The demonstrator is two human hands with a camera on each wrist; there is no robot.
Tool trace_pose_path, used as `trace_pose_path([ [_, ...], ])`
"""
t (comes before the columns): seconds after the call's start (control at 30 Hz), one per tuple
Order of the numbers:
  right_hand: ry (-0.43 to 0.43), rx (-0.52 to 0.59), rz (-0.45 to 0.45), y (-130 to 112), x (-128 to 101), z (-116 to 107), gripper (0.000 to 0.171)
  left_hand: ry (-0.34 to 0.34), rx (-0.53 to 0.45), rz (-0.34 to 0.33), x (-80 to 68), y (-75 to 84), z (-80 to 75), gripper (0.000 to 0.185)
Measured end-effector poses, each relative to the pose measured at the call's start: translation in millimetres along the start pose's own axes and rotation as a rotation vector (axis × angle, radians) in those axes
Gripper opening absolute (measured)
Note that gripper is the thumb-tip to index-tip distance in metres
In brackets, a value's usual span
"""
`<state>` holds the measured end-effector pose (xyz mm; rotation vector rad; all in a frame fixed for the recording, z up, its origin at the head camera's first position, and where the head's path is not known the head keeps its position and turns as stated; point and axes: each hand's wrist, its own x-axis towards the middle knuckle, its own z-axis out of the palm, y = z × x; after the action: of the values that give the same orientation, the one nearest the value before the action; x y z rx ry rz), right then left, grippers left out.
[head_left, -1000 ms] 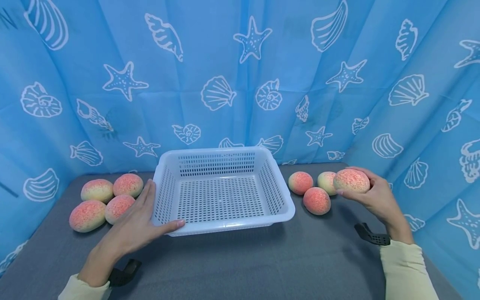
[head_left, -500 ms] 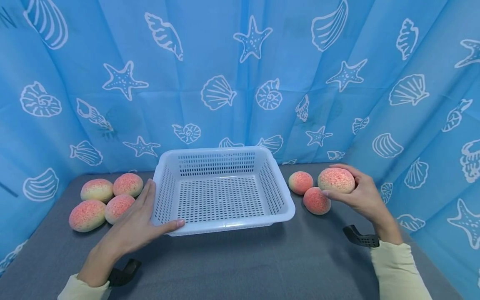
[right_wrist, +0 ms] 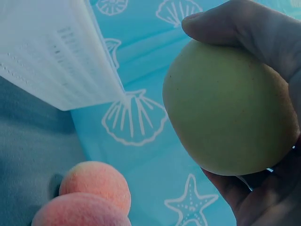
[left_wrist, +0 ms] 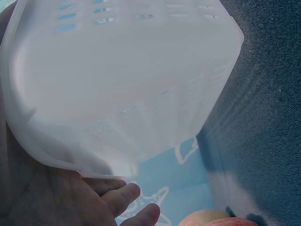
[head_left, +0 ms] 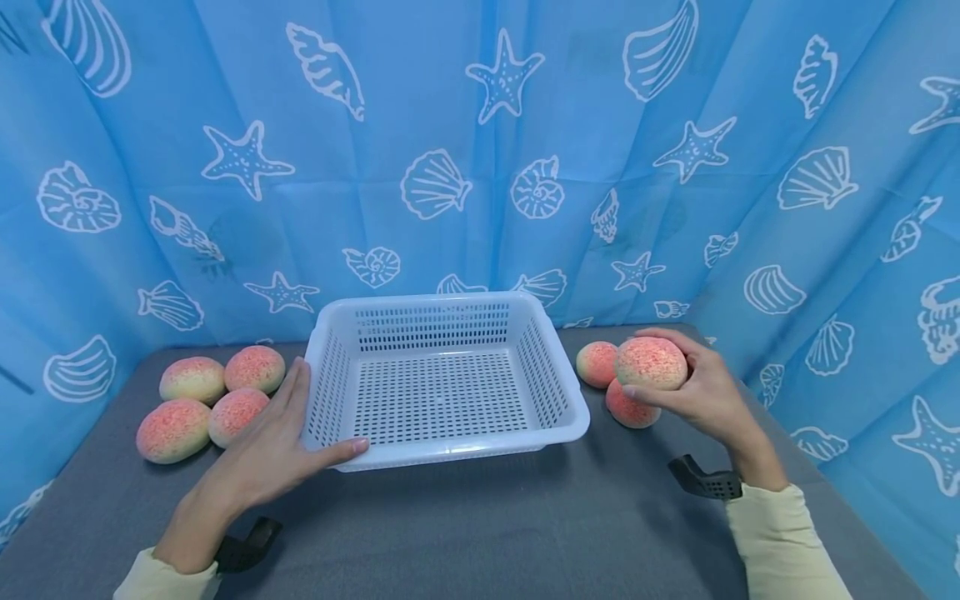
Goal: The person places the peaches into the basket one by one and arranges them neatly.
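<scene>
A white perforated basket stands in the middle of the grey table, nothing inside it. My left hand lies flat against its left front corner, fingers straight along the side wall and thumb on the front rim. My right hand grips a pink-and-yellow peach above the table, right of the basket; in the right wrist view the peach shows its yellow-green side under my fingers. Two more peaches lie on the table just below and left of the held one.
Several peaches lie in a cluster left of the basket, beside my left hand. A blue curtain with shells and starfish closes off the back and both sides. Bare grey table stretches in front of the basket.
My right hand has carried the peach leftward, toward the basket. The left hand and the basket have stayed put.
</scene>
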<state>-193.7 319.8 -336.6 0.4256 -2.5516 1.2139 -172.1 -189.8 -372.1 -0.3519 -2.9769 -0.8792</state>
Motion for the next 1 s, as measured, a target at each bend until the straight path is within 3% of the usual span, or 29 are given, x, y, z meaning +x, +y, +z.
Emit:
trace_pose_path([
  [0.63, -0.044, 0.059, -0.065, -19.1, -0.4, 17.4, 0.067, -0.019, -0.011, -0.021, -1.6, 0.3, 0.1, 0.132],
  [1.0, -0.045, 0.010, -0.096, -28.0, -0.8, 26.2, 0.067, -0.018, -0.004, -0.015, -1.2, 0.1, -0.2, 0.132],
])
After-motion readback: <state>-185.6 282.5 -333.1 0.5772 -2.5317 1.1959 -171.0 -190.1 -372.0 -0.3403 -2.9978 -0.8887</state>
